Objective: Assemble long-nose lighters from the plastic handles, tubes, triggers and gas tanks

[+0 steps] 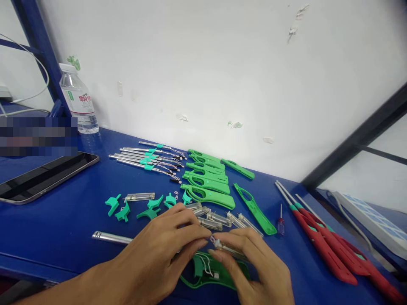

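My right hand (pixel 254 262) grips a clear lighter fuel tank (pixel 230 250) between thumb and fingers, its white valve end pointing left. My left hand (pixel 171 250) is closed in a pinch on a tiny pinkish clip (pixel 212 239) right at that valve end. Whether the clip is seated on the valve, I cannot tell. Under both hands lies a green lighter half-shell (pixel 225 271) holding a teal part (pixel 198 266) and white wires (pixel 208 263). A metal lighter tube (pixel 111 238) extends left from beneath my left hand, its other end hidden.
Behind my hands lie several clear fuel tanks (pixel 219 218), teal triggers (pixel 149 212) and green half-shells (pixel 208 195). Wired metal tubes (pixel 133 163) are further back. Red lighters (pixel 324 241) and a small screwdriver (pixel 280 224) lie right; a phone (pixel 47 176) and water bottle (pixel 79 101) left.
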Available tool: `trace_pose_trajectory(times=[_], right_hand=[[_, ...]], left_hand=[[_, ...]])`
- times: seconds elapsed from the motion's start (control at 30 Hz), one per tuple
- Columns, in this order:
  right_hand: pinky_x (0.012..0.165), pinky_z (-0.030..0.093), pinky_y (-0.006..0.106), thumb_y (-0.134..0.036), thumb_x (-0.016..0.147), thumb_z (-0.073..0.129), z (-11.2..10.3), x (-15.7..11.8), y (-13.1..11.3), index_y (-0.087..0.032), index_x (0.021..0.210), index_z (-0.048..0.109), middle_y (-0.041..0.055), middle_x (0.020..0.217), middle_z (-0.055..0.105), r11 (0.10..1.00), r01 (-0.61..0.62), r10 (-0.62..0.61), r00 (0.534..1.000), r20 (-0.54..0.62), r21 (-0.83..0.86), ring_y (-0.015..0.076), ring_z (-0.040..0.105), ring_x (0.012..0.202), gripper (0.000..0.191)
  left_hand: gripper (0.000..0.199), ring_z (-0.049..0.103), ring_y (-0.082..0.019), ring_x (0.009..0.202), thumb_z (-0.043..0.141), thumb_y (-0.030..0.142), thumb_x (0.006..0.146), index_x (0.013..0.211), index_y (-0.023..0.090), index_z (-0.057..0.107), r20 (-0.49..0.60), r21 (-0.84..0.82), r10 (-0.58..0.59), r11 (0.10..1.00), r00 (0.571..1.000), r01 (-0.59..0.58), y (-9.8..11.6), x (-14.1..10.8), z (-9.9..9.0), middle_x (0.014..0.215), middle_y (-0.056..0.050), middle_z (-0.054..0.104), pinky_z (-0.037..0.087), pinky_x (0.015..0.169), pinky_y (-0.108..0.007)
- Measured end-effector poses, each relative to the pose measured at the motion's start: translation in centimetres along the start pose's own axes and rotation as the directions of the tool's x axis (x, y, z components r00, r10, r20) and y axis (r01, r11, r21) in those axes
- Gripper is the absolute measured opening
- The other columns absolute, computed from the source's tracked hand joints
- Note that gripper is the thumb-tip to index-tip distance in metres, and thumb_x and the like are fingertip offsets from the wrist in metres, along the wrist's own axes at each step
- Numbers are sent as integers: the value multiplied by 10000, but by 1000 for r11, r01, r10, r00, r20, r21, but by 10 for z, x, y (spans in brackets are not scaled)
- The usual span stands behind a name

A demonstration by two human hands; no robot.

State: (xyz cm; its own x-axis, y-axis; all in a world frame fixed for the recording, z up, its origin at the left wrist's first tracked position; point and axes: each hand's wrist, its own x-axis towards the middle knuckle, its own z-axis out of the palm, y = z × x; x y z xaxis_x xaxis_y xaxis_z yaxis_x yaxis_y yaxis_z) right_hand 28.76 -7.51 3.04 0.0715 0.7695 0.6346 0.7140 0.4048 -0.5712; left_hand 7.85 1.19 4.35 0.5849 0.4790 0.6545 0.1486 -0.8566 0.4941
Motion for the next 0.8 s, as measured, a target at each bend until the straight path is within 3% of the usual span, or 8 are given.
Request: trace_pose_trajectory(times=[0.37, 0.8], right_hand=[[775, 651, 238, -402, 1039, 831, -1, 2, -6, -347, 1071, 796, -48, 918, 831, 998, -42, 44, 998, -36, 51, 176, 797, 793, 73], [806, 633, 213, -324, 1033, 834, -1, 0, -4, -372, 1082, 806, -68, 939, 828, 996, -44, 45, 999, -11, 81, 154, 791, 821, 74]], left_hand=[[224, 668, -155, 909, 602, 96, 1117, 1163, 283, 715, -29, 4, -13, 1000, 1000, 13, -1, -1, 0, 1013, 41, 737, 478, 944, -310], [267, 587, -172, 914, 512, 61, 1133, 1165, 262, 685, 9, 21, 23, 1000, 1000, -23, -1, -2, 0, 1038, 5, 662, 463, 879, -317]])
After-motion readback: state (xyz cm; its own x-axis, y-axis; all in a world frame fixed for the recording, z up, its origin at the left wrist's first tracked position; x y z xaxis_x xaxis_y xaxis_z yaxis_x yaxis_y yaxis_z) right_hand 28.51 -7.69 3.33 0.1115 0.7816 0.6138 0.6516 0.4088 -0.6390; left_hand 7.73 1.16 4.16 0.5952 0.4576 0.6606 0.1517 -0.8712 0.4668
